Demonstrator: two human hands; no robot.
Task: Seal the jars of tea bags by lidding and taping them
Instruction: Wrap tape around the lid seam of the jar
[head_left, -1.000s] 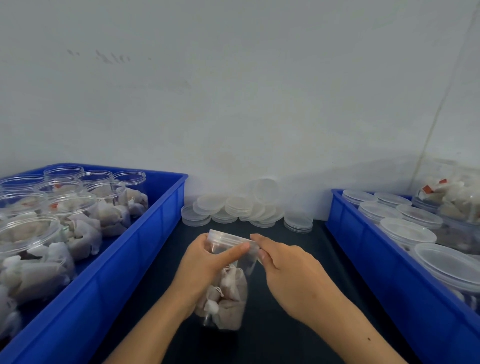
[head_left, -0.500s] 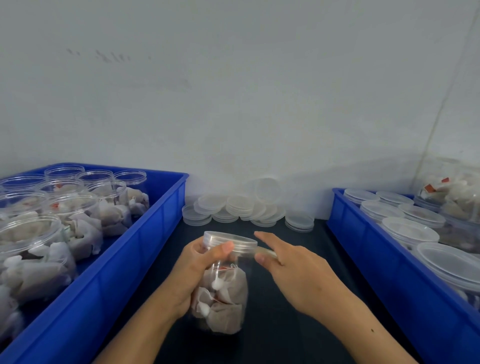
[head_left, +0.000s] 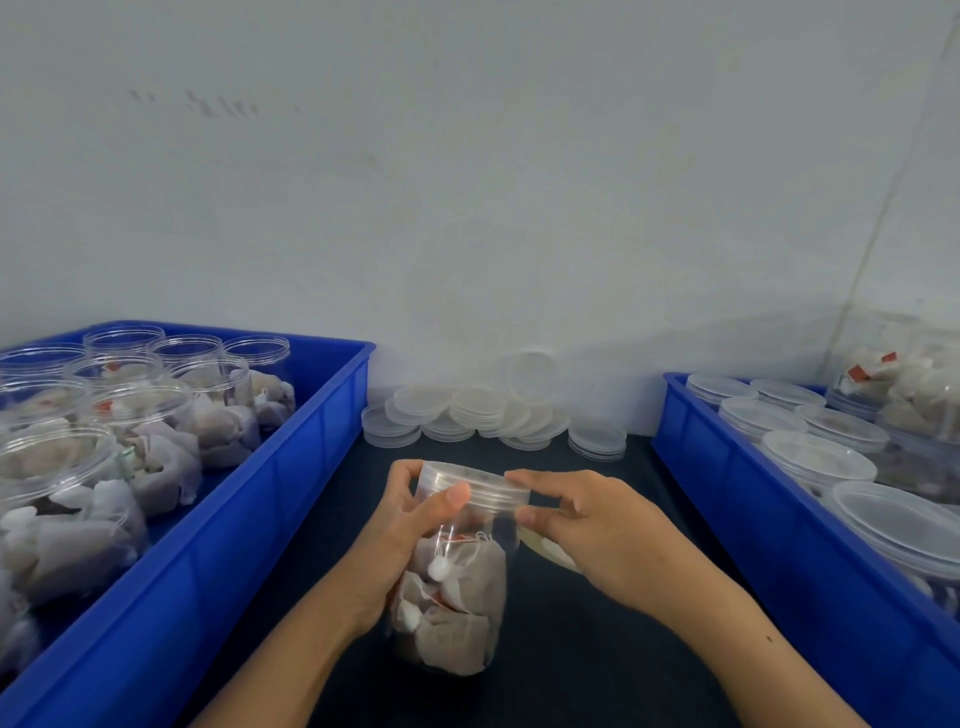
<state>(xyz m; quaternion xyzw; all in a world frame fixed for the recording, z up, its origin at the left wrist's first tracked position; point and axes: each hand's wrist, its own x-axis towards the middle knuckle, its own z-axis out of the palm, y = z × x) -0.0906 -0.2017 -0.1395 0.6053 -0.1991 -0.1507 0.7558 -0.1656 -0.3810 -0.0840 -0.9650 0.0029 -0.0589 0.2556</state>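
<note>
A person holds a clear jar (head_left: 457, 582) of tea bags (head_left: 457, 608) over the dark table (head_left: 571, 665), between two blue crates. The left hand (head_left: 400, 540) wraps around the jar, thumb on the lid (head_left: 475, 486). The right hand (head_left: 597, 530) pinches the lid's edge, with pale tape (head_left: 550, 551) beneath its fingers.

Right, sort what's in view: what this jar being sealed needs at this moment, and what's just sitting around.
In use:
- jar of tea bags, gripped by the left hand
- its lid
- right hand at the lid's rim, with a pale strip, probably tape, under it

Sitting around:
- loose lids by the wall
- left crate of open jars
- right crate of lidded jars
</note>
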